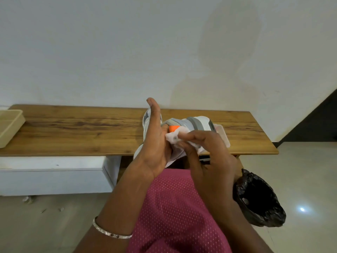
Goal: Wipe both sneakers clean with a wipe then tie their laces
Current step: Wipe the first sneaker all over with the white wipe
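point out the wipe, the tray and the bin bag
wipe (172, 141), head view, crumpled middle
tray (11, 136), head view, side wall
bin bag (273, 217), head view, outer wall

Left hand (155, 143) upright, fingers straight, palm touching wipe (175, 141); right hand (206, 152) pinches wipe. Behind, on wooden table (73, 132): orange-tabbed sneaker (193, 122), second sneaker (145, 125). Beige tray (9, 125) far left; black-lined bin (259, 198) near right.

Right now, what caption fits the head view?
Right hand pinches a wipe against left hand, near two sneakers on a table.

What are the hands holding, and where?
The right hand pinches the white wipe at its bunched top; the left hand is flat beside it.
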A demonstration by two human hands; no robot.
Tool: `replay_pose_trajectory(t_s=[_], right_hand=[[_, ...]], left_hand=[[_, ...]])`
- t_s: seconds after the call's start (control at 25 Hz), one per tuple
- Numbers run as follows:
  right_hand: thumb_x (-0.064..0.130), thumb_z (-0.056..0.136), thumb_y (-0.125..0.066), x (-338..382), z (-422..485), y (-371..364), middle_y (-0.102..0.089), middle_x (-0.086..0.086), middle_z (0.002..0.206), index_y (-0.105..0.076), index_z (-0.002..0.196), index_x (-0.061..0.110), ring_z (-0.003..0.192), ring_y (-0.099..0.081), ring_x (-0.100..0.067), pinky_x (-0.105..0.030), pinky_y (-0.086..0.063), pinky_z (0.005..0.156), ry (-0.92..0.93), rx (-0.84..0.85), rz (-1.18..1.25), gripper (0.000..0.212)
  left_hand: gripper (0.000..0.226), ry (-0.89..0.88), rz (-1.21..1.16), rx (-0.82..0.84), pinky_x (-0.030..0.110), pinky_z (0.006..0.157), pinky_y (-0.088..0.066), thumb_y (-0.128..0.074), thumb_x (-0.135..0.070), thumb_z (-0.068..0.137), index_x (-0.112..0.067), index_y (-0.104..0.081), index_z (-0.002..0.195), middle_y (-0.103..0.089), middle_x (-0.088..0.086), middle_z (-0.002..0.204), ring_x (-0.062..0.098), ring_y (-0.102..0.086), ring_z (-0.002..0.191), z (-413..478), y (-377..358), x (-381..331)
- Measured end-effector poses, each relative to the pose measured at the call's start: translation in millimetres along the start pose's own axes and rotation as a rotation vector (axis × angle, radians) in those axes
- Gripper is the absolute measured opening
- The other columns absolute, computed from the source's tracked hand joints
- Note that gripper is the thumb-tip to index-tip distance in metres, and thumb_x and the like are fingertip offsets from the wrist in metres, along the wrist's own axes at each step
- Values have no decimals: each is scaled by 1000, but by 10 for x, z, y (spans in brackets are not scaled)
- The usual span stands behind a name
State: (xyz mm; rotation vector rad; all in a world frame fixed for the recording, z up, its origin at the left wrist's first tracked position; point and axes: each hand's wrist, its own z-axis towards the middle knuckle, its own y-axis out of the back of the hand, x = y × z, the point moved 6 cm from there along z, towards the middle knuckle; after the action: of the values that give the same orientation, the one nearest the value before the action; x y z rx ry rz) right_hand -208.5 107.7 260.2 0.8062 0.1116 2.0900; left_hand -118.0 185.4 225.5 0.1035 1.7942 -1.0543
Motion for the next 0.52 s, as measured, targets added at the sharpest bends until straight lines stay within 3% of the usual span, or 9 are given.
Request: replay_pose_trajectory(t_s=[0.08, 0.16, 0.2, 0.28, 0.32, 0.44, 0.52], right_hand=[[26, 97, -60, 78, -21, -89, -72, 1, 106, -71, 106, 13, 102, -64, -13, -18, -52, 88, 129, -7, -74, 19], [33, 104, -47, 111, -65, -156, -74, -6, 106, -75, 104, 8, 104, -63, -16, -23, -52, 92, 200, 18, -125, 38], [33, 105, -43, 118, -96, -184, -74, -8, 107, -76, 104, 5, 104, -63, -17, -27, -53, 91, 223, 37, -154, 42], [31, 106, -41, 116, -166, -226, -73, -11, 108, -75, 105, 4, 105, -61, -20, -31, -54, 89, 250, 71, -205, 44], [30, 106, -40, 124, -170, -234, -72, -12, 107, -75, 105, 4, 104, -60, -20, -31, -54, 88, 256, 80, -218, 44], [32, 105, -42, 59, 25, -166, -70, -14, 102, -75, 101, 3, 98, -59, -20, -22, -48, 84, 207, 13, -199, 44], [21, 102, -53, -49, 188, -109, -69, -13, 100, -75, 97, 3, 94, -61, -22, -24, -48, 81, 144, -43, -180, 29]], left_hand=[[91, 18, -94, -49, 23, 58, -49, -31, -94, 69, -5, -48, 77, -45, 3, 61, 11, -48, 56, -24, -11, 2], [105, 33, -94, -52, 27, 74, -55, -28, -93, 72, 5, -61, 89, -61, 7, 73, 14, -62, 71, -27, 22, -5], [111, 37, -77, -23, 32, 86, -55, -25, -93, 72, 4, -69, 103, -70, 11, 89, 18, -68, 86, -30, 12, -19], [117, 35, -55, 37, 41, 109, -43, -26, -94, 70, 2, -60, 128, -65, 19, 123, 27, -60, 120, -43, -40, -56], [119, 38, -61, 53, 41, 110, -41, -29, -94, 70, 5, -55, 129, -63, 20, 124, 28, -58, 121, -49, -52, -58], [107, 28, -118, 66, 32, 88, -49, -35, -93, 72, 2, -50, 118, -55, 10, 94, 17, -56, 93, -50, -61, -42], [110, -5, -80, 90, 33, 88, -51, -27, -90, 77, 8, -57, 118, -66, 10, 98, 20, -64, 97, -49, -71, -27]])
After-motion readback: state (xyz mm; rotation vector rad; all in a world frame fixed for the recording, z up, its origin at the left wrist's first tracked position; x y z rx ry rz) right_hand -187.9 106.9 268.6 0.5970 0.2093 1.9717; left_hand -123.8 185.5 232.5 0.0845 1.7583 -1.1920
